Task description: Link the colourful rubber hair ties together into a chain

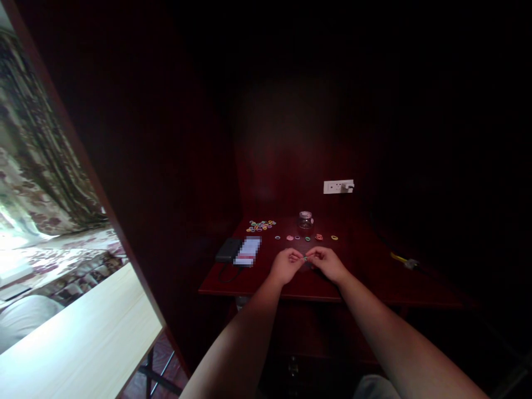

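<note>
Over on the left of your dark red table (233, 285) there's a black box-like thing (228, 250) with a blurred-out card (248, 251) right beside it, and a scatter of coloured little rings (260, 225) further back. Your left hand (286, 266) is pinched shut on a tiny ring (305, 258), and your right hand (328, 262) is pinched on the same ring from the other side, fingertips nearly meeting just above the table. Behind them runs a row of single rings (307, 238), then a small glass jar (306, 220). A white wall socket (338, 187) sits on the back panel, and a yellow cable (401, 259) lies far right.
</note>
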### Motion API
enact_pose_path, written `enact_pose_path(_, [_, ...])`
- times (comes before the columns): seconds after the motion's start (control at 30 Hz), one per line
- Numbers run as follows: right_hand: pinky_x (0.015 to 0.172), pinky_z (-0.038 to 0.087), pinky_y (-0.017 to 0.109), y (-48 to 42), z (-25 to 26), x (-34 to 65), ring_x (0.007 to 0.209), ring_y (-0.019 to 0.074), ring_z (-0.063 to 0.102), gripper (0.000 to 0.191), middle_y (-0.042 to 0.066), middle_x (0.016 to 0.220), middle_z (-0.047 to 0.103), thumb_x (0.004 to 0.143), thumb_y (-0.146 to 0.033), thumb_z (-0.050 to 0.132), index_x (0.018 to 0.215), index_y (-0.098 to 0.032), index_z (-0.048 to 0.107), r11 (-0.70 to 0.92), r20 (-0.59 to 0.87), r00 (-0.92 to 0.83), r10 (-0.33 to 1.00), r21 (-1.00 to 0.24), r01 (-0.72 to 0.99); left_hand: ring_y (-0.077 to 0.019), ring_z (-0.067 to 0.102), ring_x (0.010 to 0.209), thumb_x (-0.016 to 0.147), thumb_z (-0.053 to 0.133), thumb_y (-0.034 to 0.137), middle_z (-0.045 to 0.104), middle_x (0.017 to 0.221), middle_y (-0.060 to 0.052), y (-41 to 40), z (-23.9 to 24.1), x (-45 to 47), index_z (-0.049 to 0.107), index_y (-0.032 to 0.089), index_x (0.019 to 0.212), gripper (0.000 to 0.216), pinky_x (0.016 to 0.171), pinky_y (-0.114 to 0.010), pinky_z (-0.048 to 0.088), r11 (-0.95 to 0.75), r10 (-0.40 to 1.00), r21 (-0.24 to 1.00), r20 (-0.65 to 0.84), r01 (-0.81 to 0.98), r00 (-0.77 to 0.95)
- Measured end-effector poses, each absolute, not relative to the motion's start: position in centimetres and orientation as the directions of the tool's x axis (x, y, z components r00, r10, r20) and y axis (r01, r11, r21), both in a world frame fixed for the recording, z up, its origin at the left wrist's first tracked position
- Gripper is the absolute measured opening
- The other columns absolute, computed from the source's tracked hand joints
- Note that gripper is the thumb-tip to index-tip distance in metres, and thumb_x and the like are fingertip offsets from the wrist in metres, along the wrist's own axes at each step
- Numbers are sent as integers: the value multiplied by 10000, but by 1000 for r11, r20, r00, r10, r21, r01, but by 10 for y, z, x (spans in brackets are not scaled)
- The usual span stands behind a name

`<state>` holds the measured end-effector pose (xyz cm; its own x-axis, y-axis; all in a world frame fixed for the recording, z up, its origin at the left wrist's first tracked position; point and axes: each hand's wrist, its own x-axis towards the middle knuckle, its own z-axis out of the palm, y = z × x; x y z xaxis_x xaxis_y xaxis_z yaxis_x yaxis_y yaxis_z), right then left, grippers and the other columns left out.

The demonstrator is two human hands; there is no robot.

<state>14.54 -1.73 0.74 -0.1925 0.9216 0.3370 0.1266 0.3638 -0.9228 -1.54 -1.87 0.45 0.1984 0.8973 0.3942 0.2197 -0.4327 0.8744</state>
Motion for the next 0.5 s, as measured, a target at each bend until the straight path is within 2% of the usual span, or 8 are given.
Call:
enact_pose_path(0.23, [456,367,216,-16,6,146,461,90,490,249,-6,582,580,616,-338,671,753,-139,612,372,346,-189,919,-920,123,-123,592,662,699,607,230,647,730,-66,-21,9,-15,623,112,832,179,633,-235,467,-397,914,898,368,190,173])
enact_pose_path(0.5, [449,380,212,-17,7,145,459,87,490,290,-5,575,574,614,-366,678,767,-135,590,366,344,-169,924,-922,125,-131,590,655,702,593,237,653,721,-64,-18,5,-17,644,119,793,157,622,-236,459,-428,900,866,383,259,207])
